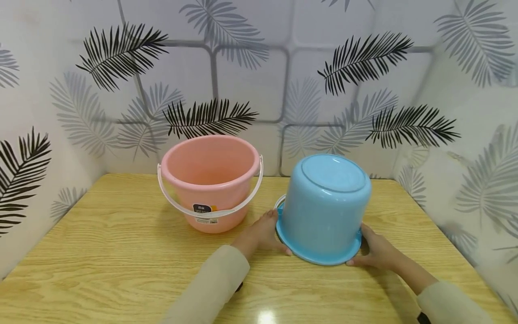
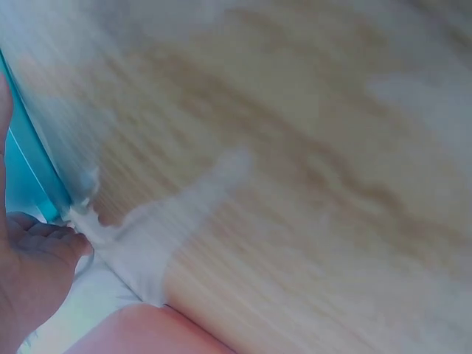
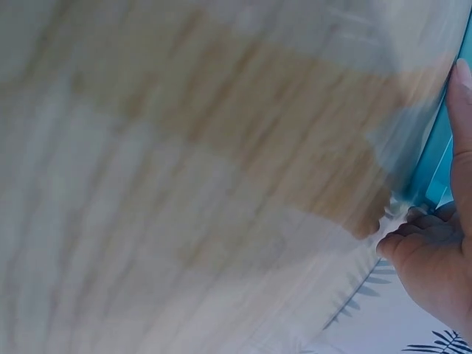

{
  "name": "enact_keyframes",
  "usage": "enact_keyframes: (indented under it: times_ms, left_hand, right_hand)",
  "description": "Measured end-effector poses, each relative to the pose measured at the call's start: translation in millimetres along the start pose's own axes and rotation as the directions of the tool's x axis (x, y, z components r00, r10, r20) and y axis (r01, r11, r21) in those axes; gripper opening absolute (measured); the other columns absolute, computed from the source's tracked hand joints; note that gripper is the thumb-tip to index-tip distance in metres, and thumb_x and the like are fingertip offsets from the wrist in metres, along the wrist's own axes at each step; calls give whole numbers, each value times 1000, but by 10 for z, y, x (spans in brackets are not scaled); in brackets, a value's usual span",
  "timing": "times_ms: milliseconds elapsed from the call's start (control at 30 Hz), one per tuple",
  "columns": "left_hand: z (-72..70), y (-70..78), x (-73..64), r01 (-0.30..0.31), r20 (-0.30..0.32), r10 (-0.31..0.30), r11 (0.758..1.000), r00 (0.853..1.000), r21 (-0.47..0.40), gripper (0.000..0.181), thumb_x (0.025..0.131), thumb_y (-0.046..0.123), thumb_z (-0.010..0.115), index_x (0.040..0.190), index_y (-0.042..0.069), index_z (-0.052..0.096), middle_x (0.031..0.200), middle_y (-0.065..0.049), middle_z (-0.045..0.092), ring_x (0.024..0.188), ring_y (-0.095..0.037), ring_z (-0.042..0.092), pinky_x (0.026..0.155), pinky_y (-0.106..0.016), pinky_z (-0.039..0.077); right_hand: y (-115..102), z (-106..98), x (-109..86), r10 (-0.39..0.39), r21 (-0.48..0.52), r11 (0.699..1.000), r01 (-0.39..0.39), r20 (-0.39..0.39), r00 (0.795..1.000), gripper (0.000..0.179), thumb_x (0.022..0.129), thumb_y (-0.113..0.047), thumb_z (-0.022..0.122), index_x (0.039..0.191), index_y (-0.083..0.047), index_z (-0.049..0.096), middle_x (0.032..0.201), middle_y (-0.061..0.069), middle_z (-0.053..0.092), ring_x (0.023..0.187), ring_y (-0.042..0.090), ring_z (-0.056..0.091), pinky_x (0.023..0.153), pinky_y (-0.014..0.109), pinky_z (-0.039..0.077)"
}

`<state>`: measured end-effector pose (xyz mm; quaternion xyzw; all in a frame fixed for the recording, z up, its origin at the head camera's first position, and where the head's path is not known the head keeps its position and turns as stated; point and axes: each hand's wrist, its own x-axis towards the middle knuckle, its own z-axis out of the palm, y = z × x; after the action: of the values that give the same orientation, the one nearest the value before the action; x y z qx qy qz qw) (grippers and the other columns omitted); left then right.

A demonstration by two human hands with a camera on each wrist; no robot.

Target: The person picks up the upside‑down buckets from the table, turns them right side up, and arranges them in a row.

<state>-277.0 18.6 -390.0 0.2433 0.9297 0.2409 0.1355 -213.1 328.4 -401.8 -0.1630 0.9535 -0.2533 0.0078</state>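
Observation:
A light blue bucket [image 1: 323,211] is upside down at the right of the table, its round base facing up. My left hand [image 1: 265,231] grips its rim on the left side, thumb toward the front. On the opposite side, my right hand [image 1: 376,249] holds the rim as well. Part of a white handle [image 1: 280,201] shows behind the bucket's left edge. Both wrist views catch only a strip of the blue rim beside the fingers. Whether the rim touches the tabletop cannot be told.
A pink bucket [image 1: 214,204] stands upright to the left, with its white handle [image 1: 210,214] hanging across the front and a dark label [image 1: 202,208] on its side. The wood-grain table [image 1: 101,261] meets a leaf-patterned wall [image 1: 251,85] at the back.

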Motion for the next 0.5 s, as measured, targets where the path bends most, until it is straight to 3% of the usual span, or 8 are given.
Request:
enact_keyframes:
  times_ms: [300, 500]
  left_hand:
    - [37, 7, 15, -6, -6, 6, 999, 1000, 40, 121, 64, 56, 77, 148, 0, 10, 154, -19, 17, 143, -31, 18, 115, -42, 25]
    - [28, -10, 50, -14, 19, 14, 1000, 1000, 19, 123, 64, 52, 80, 148, -1, 6, 155, -22, 10, 144, -34, 10, 116, -44, 20]
  right_hand:
    - [-6, -5, -61, 6, -15, 1000, -6, 4, 1000, 114, 69, -41, 79, 140, 17, 12, 142, 40, 23, 128, 55, 28, 101, 63, 31]
    - [-7, 3, -55, 10, -31, 999, -10, 1, 1000, 114, 68, -42, 79, 140, 18, 13, 142, 41, 23, 128, 55, 29, 101, 62, 31]
